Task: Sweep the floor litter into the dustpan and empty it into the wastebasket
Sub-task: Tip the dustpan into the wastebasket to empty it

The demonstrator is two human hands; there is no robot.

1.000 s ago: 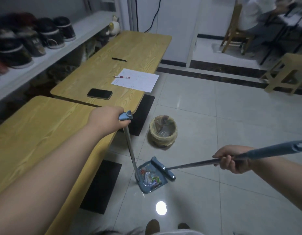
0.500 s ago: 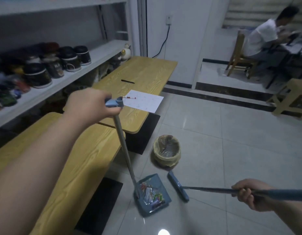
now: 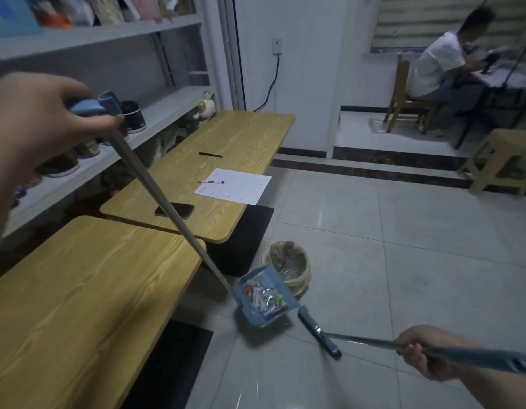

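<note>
Head view, left hand [image 3: 34, 122] raised gripping dustpan [image 3: 263, 296] handle, litter [image 3: 264, 298] inside

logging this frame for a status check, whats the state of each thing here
dustpan: loaded with litter, raised beside the wastebasket
wastebasket: upright, open, bag-lined
broom head: low by the floor, apart from the dustpan
left hand: closed on the dustpan handle
right hand: closed on the broom pole
phone: flat on the table, screen dark
paper: flat, a pen on its corner
</note>
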